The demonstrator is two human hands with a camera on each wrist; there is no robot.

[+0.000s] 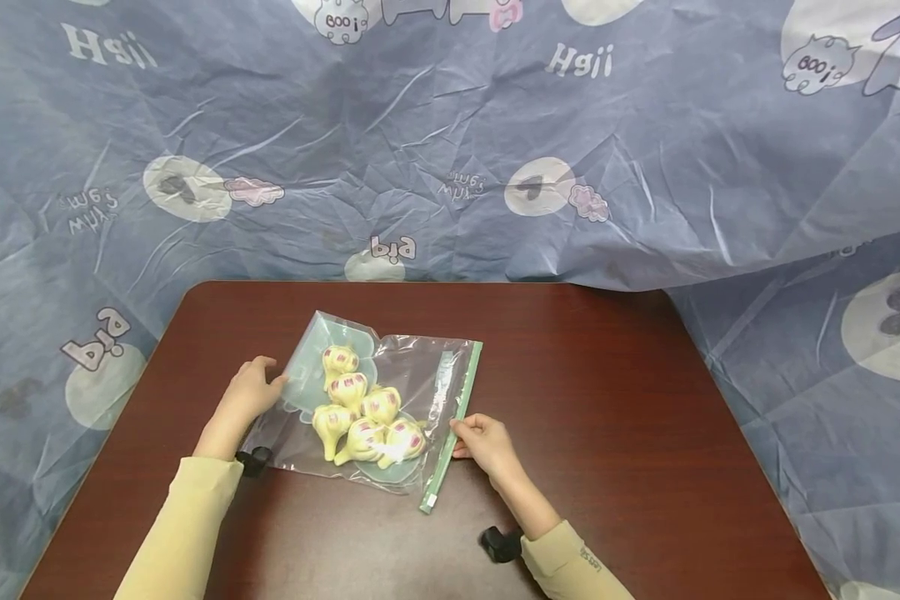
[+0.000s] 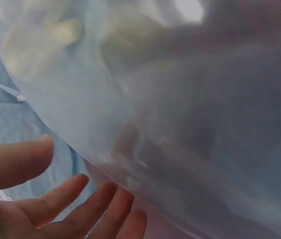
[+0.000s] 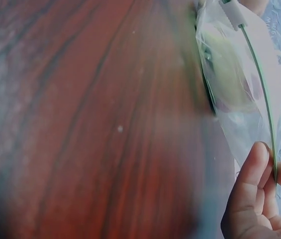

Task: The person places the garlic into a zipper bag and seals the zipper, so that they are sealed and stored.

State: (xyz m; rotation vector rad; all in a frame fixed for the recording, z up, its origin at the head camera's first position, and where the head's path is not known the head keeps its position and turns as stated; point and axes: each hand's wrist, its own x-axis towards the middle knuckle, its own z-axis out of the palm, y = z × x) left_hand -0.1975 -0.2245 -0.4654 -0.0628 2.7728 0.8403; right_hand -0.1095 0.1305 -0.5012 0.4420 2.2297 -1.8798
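A clear zip bag [image 1: 412,358] lies at the middle left of the table, its green zip strip [image 1: 461,392] facing right. Several cream garlic bulbs [image 1: 381,404] with purple marks show through the plastic, over pale green rounded shapes; whether those are print or a separate piece I cannot tell. My right hand [image 1: 486,442] pinches the strip between thumb and fingers, as the right wrist view shows at the green edge [image 3: 267,99]. By the bag's left edge is my left hand [image 1: 249,390], fingers loosely extended; in the left wrist view its fingertips [image 2: 125,199] meet the plastic edge.
The dark red-brown table [image 1: 607,417] extends to the right of the bag. A blue-grey printed cloth [image 1: 450,125] hangs behind the table and down both sides. A white slider [image 3: 234,14] sits at one end of the zip. Black bands [image 1: 501,544] are on the wrists.
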